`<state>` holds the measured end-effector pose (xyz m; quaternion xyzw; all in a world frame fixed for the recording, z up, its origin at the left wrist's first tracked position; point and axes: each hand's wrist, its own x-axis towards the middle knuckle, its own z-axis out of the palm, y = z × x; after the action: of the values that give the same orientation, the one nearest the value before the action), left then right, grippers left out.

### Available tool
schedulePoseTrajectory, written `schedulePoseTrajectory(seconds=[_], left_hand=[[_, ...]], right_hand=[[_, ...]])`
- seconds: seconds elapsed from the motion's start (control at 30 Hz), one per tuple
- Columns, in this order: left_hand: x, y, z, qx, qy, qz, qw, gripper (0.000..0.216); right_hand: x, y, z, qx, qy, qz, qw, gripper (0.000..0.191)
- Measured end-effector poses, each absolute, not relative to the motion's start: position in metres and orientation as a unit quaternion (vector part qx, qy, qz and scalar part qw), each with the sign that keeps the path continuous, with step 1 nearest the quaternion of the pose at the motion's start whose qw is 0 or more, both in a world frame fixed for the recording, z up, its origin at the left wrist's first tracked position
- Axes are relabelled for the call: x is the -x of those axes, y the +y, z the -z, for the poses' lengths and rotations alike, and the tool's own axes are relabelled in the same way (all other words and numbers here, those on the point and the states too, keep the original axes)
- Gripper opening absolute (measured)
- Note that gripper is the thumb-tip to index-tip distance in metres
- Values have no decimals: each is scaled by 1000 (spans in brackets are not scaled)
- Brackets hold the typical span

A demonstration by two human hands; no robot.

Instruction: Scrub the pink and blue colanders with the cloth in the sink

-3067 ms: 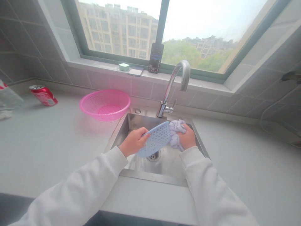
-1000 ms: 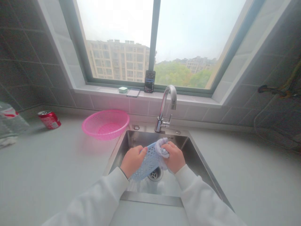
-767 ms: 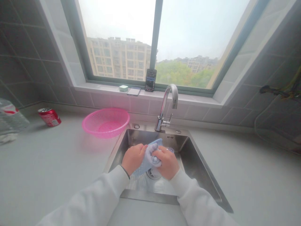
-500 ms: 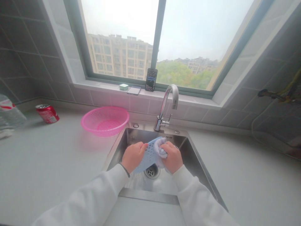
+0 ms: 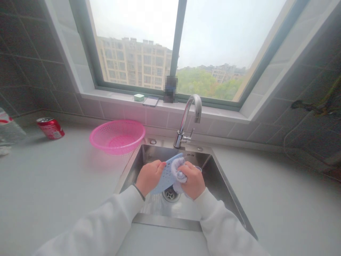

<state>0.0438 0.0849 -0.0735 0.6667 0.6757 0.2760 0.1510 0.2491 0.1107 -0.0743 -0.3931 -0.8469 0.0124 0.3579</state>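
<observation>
Over the sink, my left hand [image 5: 150, 176] is closed on the rim of a light blue perforated basket [image 5: 165, 175], thumb on top. The basket is tilted, and part of it is hidden behind my hands. My right hand [image 5: 194, 179] is closed around a bunched white cloth [image 5: 178, 170] and presses it against the basket's right side. Below them the drain [image 5: 171, 195] shows in the floor of the steel sink [image 5: 226, 188].
A chrome faucet [image 5: 195, 106] arches behind the sink. Left of it sit a pink perforated basket [image 5: 117, 138], a red can [image 5: 51, 128] and a clear plastic bottle [image 5: 10, 128]. On the windowsill are a small green box [image 5: 139, 97] and a flat rectangular object [image 5: 150, 102].
The cloth and my right hand have shifted slightly left and down against the blue basket. My left hand keeps its grip. The whole view has moved a little.
</observation>
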Motion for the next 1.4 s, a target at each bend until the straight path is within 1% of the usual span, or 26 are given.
schedulePoseTrajectory(seconds=[0.07,0.1,0.13,0.27,0.33,0.4,0.5,0.57,0.73,0.8,0.9,1.0,1.07,1.17,1.23,1.3,1.4], left_hand=[[-43,84,73,-669,674,-270,159,43],[-43,84,72,-671,672,-269,161,43],[-42,84,71,-673,671,-267,160,43],[-40,83,68,-685,658,-267,161,46],[-42,83,69,-687,653,-273,165,46],[-45,82,71,-685,652,-279,168,44],[-47,81,72,-688,644,-283,178,41],[-44,80,70,-692,638,-285,180,41],[-39,79,68,-693,635,-289,183,47],[-41,79,69,-692,636,-290,183,46],[-45,81,72,-691,644,-278,174,42],[-45,81,71,-696,647,-260,171,41],[-43,81,69,-698,650,-249,165,41],[-41,80,68,-699,651,-250,159,44],[-42,81,69,-698,646,-262,165,45],[-44,81,71,-695,645,-269,171,44],[-46,81,73,-695,646,-264,173,40]], right_hand=[[-237,99,75,322,-882,-15,344,13],[-236,98,75,310,-888,-19,340,12],[-238,101,75,320,-885,-23,338,13],[-266,132,71,443,-825,-25,350,23],[-271,134,69,459,-815,-13,355,23],[-262,122,69,426,-834,0,349,19],[-239,97,71,329,-886,9,326,13],[-233,96,72,318,-895,1,311,12],[-265,135,71,472,-823,-9,317,21],[-272,138,70,482,-810,-7,333,22],[-259,117,70,400,-847,-10,349,19],[-242,97,70,303,-892,-19,333,15],[-244,101,69,316,-889,-19,329,13],[-263,124,69,417,-840,-9,347,18],[-272,133,69,457,-812,7,362,21],[-268,126,69,440,-817,21,372,20],[-246,101,70,325,-874,13,361,14]])
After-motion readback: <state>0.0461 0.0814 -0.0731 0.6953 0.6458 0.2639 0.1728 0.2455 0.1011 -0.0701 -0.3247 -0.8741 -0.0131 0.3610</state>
